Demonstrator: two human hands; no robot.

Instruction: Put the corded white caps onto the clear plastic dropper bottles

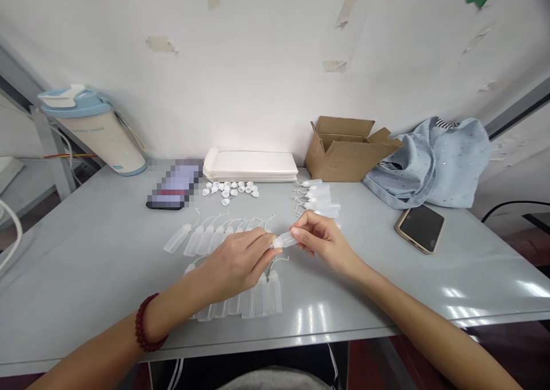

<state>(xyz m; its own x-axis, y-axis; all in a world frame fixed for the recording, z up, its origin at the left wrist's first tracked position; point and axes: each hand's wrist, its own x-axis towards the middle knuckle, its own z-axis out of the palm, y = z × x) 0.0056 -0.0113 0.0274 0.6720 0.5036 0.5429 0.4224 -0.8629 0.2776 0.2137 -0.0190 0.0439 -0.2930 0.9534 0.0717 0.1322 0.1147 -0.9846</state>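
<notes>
A small clear plastic bottle (285,240) lies tilted between my two hands. My left hand (243,259) is closed with thumb and fingers pinching its white neck end. The bottle's other end is gripped between the thumb and fingers of my right hand (320,240). Under and beyond my left hand, similar bottles with thin white tails lie in two rows, a far row (206,239) and a near row (262,298), partly hidden by the hand and forearm. More such bottles (318,197) lie stacked past my right hand. Several small white caps (234,189) are grouped farther back.
Along the wall stand a tumbler (98,132), a stack of white padded sheets or envelopes (253,165), an open cardboard box (344,158) and a light blue fabric bag (447,166). Two phones, one lit (176,185) and one dark (421,227), lie on the grey table (352,310).
</notes>
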